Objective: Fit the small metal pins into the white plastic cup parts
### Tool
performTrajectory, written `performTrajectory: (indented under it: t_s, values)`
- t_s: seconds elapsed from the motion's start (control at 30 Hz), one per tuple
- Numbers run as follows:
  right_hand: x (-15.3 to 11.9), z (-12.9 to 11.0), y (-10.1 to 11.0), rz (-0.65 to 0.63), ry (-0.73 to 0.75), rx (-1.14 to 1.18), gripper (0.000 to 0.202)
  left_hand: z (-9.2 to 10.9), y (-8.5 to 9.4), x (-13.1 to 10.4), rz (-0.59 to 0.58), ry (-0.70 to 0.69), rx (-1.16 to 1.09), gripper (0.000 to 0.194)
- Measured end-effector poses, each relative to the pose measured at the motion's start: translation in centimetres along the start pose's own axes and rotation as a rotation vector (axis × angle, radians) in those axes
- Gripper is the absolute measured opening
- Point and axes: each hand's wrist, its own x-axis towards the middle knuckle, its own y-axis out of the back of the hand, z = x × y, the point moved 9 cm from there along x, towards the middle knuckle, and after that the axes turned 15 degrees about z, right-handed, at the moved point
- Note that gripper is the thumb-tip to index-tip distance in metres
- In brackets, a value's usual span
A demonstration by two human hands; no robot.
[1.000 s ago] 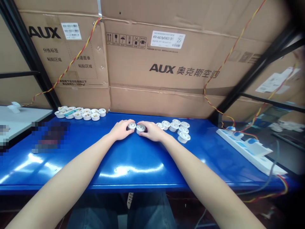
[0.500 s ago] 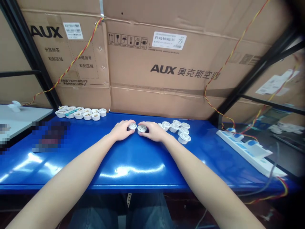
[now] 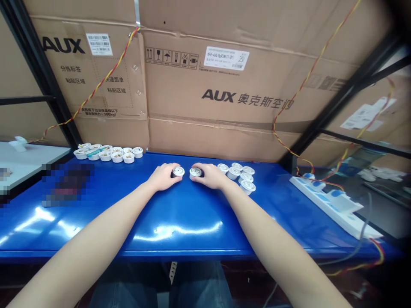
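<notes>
Near the middle of the blue table (image 3: pixel 180 222), my left hand (image 3: pixel 163 176) is closed round a small white round cup (image 3: pixel 178 172). My right hand (image 3: pixel 208 175) grips a similar white cup (image 3: pixel 195 172) just to the right of it, with a narrow gap between the two cups. Both cups are upright at the table surface. Right of my right hand stands a group of several white cups (image 3: pixel 247 186). At the back left, several more white cups (image 3: pixel 129 158) form rows, with small contents showing and a teal item (image 3: pixel 99 151) lying across some of them.
Cardboard boxes (image 3: pixel 208 98) stand behind the table. A white power strip (image 3: pixel 334 207) with plugs lies on the right. A pixelated dark object (image 3: pixel 70 184) is on the left. Twisted red and yellow wires (image 3: pixel 105 77) hang by the black frame.
My right hand and its cup have shifted slightly right, widening the gap to the cup in my left hand. My left hand has barely moved.
</notes>
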Motion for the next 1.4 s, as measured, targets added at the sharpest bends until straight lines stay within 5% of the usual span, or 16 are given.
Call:
performTrajectory:
  t_s: [0.13, 0.4, 0.63, 1.0, 1.4]
  values:
    - [0.0, 0.8, 0.2, 0.011, -0.038, -0.043, 0.041, 0.0, 0.2, 0.0, 0.020, -0.010, -0.018, 0.046]
    - [0.1, -1.8, 0.1, 0.096, 0.061, 0.110, 0.051, 0.0, 0.6, 0.2, 0.076, -0.028, -0.092, 0.042]
    - [0.1, -2.4, 0.0, 0.059, 0.140, 0.097, 0.046, 2.2, 1.7, 0.1, 0.083, -0.258, -0.018, 0.049]
    - [-0.1, -4.7, -0.1, 0.002, 0.187, -0.225, 0.030, 4.7, 0.9, -0.5, 0.001, -0.547, 0.263, 0.034]
    - [-0.3, -4.3, -0.1, 0.046, 0.231, -0.181, 0.032, 3.9, 1.9, -0.1, 0.003, -0.451, 0.221, 0.031]
